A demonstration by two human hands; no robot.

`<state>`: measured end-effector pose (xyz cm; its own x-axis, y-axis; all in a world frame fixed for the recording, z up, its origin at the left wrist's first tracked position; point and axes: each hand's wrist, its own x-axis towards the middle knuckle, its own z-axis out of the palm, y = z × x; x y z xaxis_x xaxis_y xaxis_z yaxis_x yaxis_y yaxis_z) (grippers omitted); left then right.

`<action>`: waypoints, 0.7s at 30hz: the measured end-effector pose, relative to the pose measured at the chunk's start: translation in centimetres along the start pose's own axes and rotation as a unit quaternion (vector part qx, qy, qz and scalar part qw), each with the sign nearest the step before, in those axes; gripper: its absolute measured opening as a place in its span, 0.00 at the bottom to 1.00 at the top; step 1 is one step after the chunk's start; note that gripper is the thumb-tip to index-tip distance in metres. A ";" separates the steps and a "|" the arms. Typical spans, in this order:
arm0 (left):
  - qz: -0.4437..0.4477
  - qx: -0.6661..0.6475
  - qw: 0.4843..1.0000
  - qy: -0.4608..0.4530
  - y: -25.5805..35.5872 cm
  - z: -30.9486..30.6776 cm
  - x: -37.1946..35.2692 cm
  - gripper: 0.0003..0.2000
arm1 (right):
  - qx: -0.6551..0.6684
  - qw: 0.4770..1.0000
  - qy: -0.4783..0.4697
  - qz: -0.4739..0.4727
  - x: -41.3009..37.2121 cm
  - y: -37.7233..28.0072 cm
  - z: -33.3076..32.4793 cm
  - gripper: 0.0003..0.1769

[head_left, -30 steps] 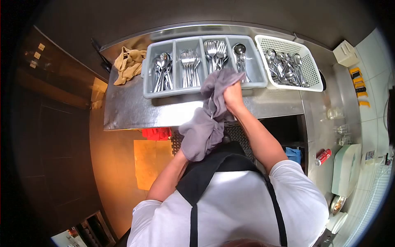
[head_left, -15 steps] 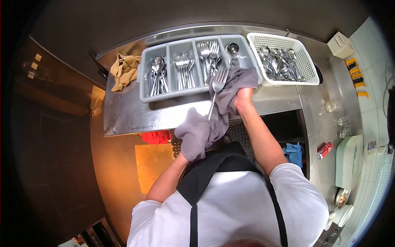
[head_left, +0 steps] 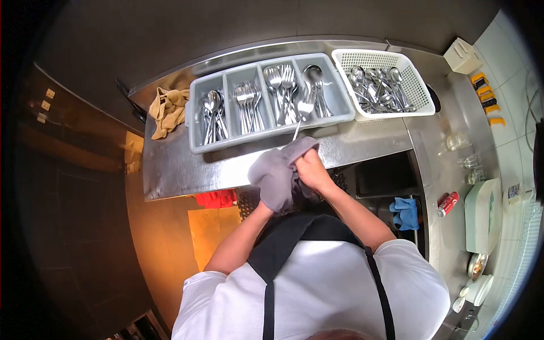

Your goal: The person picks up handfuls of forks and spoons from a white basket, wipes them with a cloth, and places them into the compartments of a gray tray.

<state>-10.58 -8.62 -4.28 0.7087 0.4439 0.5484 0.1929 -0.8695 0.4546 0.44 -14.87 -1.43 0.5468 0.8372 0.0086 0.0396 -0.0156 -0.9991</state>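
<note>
A grey cloth (head_left: 273, 175) covers my left hand (head_left: 274, 190), whose fingers are hidden beneath it. My right hand (head_left: 310, 169) is closed on the cloth beside it, close to the handle of a fork (head_left: 306, 106). The fork's handle comes up out of the cloth, and its head points away from me, over the front wall of a grey divided tray (head_left: 283, 131). Forks and spoons lie sorted in the tray's compartments. To its right stands a white perforated basket (head_left: 422, 79) holding a jumble of cutlery.
A tan cloth (head_left: 170, 110) lies on the steel counter (head_left: 170, 164) left of the tray. On the right-hand counter are glasses (head_left: 458, 141), a red can (head_left: 448, 204) and a pale green container (head_left: 479, 218). A blue cloth (head_left: 405, 213) hangs below.
My right hand has come back from the tray's front right corner toward my left hand, bringing its part of the cloth. The fork's head is now uncovered over the tray's edge.
</note>
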 end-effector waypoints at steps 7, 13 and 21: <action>0.116 -0.017 0.991 0.070 -2.4 -1.6 10.5 0.09 | 0.110 0.987 0.114 -0.025 -0.9 0.3 -1.4 0.07; 0.012 0.199 0.942 -0.269 -2.0 -2.6 8.9 0.06 | 0.097 0.990 0.084 -0.058 -1.6 1.5 -2.6 0.07; -0.287 -0.197 0.937 -0.034 0.5 -3.2 1.7 0.05 | -0.254 0.918 0.025 -0.303 2.3 0.0 -1.7 0.11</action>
<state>-11.50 -7.61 -0.89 0.6090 0.7874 0.0954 0.2991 -0.3393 0.8919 3.11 -13.81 -1.35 0.3331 0.7495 0.5721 0.7271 0.1821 -0.6620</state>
